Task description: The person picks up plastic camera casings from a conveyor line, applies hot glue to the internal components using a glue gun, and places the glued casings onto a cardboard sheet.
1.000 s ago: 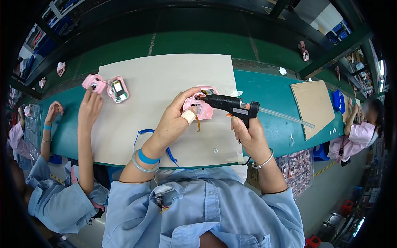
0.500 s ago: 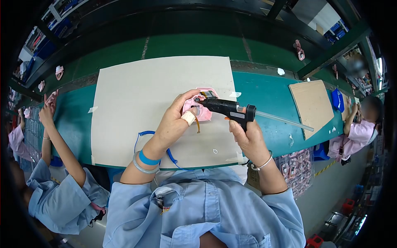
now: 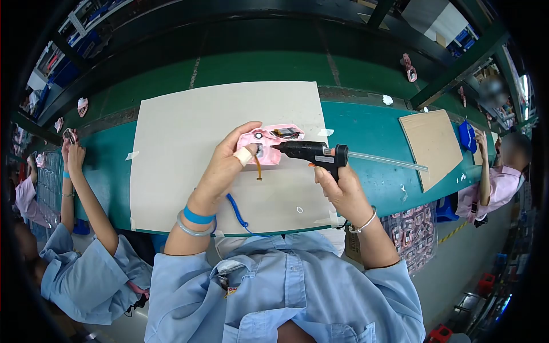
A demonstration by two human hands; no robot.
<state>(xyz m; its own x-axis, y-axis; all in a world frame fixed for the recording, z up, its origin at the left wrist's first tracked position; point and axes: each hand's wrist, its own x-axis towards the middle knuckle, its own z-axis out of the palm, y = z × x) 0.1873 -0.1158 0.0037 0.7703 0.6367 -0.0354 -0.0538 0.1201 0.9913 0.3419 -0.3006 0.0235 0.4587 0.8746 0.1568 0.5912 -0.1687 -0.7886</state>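
Note:
Above the grey board (image 3: pixel 171 171), my left hand (image 3: pixel 224 162) grips a pink plastic housing (image 3: pixel 271 155), its inner side facing up. A dark rectangular part (image 3: pixel 284 133) sits in the housing's upper right, and an orange ribbon cable (image 3: pixel 259 170) hangs from its lower edge. White tape wraps my left thumb, which presses at the housing's left side. My right hand (image 3: pixel 349 197) is closed round a black glue gun (image 3: pixel 311 152). The gun's nozzle points left at the middle of the housing; whether it touches cannot be told. A clear glue stick (image 3: pixel 389 161) protrudes from its back.
A brown cardboard piece (image 3: pixel 432 148) and a blue bin (image 3: pixel 467 137) lie on the green table to the right. A tray of pink parts (image 3: pixel 409 237) is below the table edge. Co-workers sit at left (image 3: pixel 91 268) and right (image 3: pixel 497 183). A blue coiled cord (image 3: pixel 237 212) runs by my left wrist.
My left hand and the housing have shifted left and turned somewhat. The glue gun has moved slightly left and down, its nozzle going from the housing's upper part to its middle.

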